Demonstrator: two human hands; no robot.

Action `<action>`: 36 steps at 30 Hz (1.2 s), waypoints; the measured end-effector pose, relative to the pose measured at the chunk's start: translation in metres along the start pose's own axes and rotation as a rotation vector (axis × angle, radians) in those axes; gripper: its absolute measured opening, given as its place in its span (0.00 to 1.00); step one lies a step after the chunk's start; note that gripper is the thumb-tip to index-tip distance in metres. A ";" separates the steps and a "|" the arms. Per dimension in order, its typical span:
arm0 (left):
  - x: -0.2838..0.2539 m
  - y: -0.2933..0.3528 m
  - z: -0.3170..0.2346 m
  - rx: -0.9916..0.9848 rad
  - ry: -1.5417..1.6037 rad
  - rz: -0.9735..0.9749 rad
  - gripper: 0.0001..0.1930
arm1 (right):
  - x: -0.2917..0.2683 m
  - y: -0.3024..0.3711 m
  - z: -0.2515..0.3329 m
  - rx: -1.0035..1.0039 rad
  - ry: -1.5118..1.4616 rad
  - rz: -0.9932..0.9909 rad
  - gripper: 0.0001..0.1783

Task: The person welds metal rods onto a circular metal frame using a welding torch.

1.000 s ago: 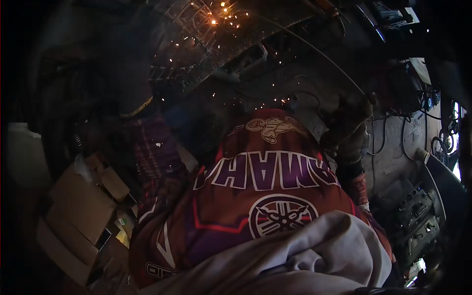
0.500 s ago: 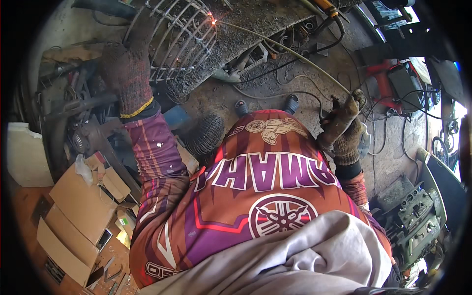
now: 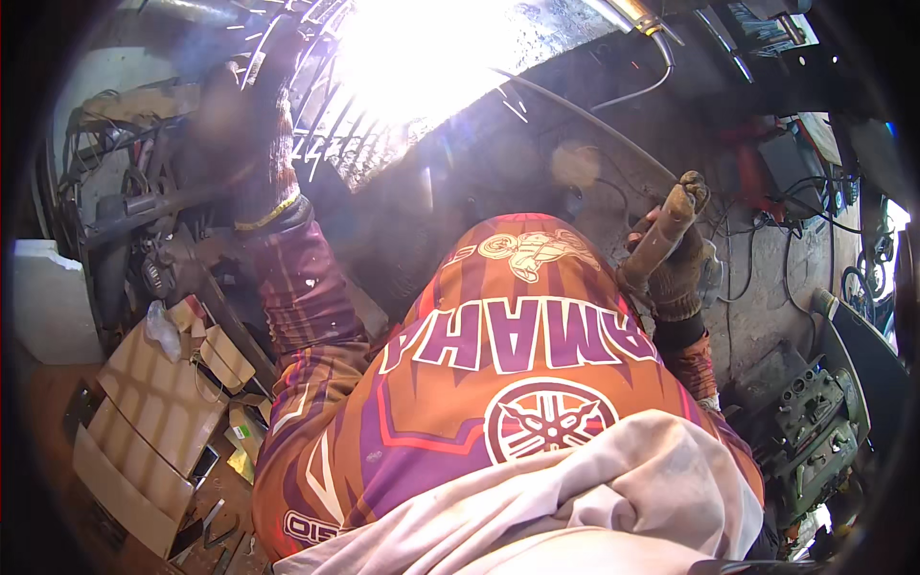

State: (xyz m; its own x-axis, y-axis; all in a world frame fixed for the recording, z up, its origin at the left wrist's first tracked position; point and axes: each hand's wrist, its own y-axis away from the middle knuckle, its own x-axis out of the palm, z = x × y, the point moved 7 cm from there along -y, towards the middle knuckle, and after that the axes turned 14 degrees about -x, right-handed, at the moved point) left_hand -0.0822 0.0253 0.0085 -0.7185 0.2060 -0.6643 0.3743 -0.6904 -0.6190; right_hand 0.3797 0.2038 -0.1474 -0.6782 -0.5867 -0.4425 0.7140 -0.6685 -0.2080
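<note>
A blinding welding arc point(image 3: 422, 53) burns at the top, over a cage of curved metal rods point(image 3: 331, 120); its glare hides part of the cage. My left hand point(image 3: 268, 134), in a dark knitted glove with a yellow-edged cuff, is at the cage's left side. Its fingers appear closed round an outer bar, though shadow blurs them. My gloved right hand point(image 3: 676, 278) is closed round a worn, tan electrode holder point(image 3: 671, 225). From the holder's tip a long thin welding electrode point(image 3: 594, 120) slants up and left into the glare.
The cage lies on a rough, grimy work surface point(image 3: 556, 62). Another orange-and-black tool handle with a cable point(image 3: 644, 17) lies at the top right. A red machine point(image 3: 757, 172) and a greasy engine part point(image 3: 810, 436) stand at right. Cardboard boxes point(image 3: 144, 412) lie at lower left.
The small orange glow at the cage has become a bright white arc with sparks and haze. The surroundings look darker. Both hands stay nearly in place; the electrode's visible tip is lost in glare.
</note>
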 end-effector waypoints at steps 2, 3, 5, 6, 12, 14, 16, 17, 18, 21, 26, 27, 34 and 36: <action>-0.021 -0.009 -0.017 -0.182 0.082 0.107 0.18 | -0.001 -0.005 0.008 -0.013 -0.128 -0.061 0.15; -0.024 -0.008 -0.015 -0.283 0.218 0.137 0.16 | -0.001 -0.006 0.009 -0.011 -0.160 -0.055 0.15; -0.020 -0.006 -0.014 -0.251 0.214 0.117 0.14 | -0.002 -0.006 0.004 0.016 -0.243 -0.059 0.16; -0.019 -0.008 -0.021 -0.120 0.075 0.063 0.13 | -0.002 -0.004 0.007 0.044 -0.289 -0.077 0.16; 0.008 -0.006 -0.020 -0.259 0.501 0.106 0.13 | -0.004 -0.001 0.008 0.148 -0.253 -0.124 0.24; 0.017 0.014 -0.004 -0.089 0.014 -0.103 0.13 | -0.003 -0.007 0.019 0.079 -0.261 -0.099 0.24; 0.042 0.027 -0.011 0.024 -0.230 -0.223 0.13 | 0.004 -0.008 0.021 0.047 -0.370 -0.189 0.21; 0.045 0.028 -0.013 0.049 -0.272 -0.238 0.13 | 0.004 -0.004 0.012 0.078 -0.321 -0.138 0.21; 0.030 0.017 -0.004 0.011 -0.158 -0.160 0.12 | 0.001 -0.001 0.000 0.106 -0.290 -0.077 0.21; 0.020 -0.001 0.001 -0.156 -0.049 0.113 0.18 | 0.001 0.000 -0.002 0.071 -0.195 -0.015 0.21; -0.001 -0.016 -0.002 -0.595 0.309 0.439 0.38 | 0.001 0.000 -0.004 0.060 -0.241 -0.061 0.22; 0.001 -0.014 0.001 -0.581 0.313 0.412 0.41 | 0.002 0.000 -0.005 0.063 -0.226 -0.036 0.21; -0.015 -0.017 -0.005 -0.661 0.479 0.426 0.43 | 0.004 -0.001 -0.010 0.072 -0.112 0.036 0.19; -0.030 -0.021 -0.014 -0.610 0.500 0.343 0.39 | 0.003 -0.004 -0.005 0.047 -0.108 0.031 0.19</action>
State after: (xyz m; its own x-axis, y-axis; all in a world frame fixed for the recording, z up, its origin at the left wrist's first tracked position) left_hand -0.0607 0.0437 0.0356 -0.2195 0.4343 -0.8736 0.8758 -0.3068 -0.3725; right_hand 0.3757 0.2068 -0.1527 -0.6722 -0.6519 -0.3510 0.7281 -0.6680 -0.1537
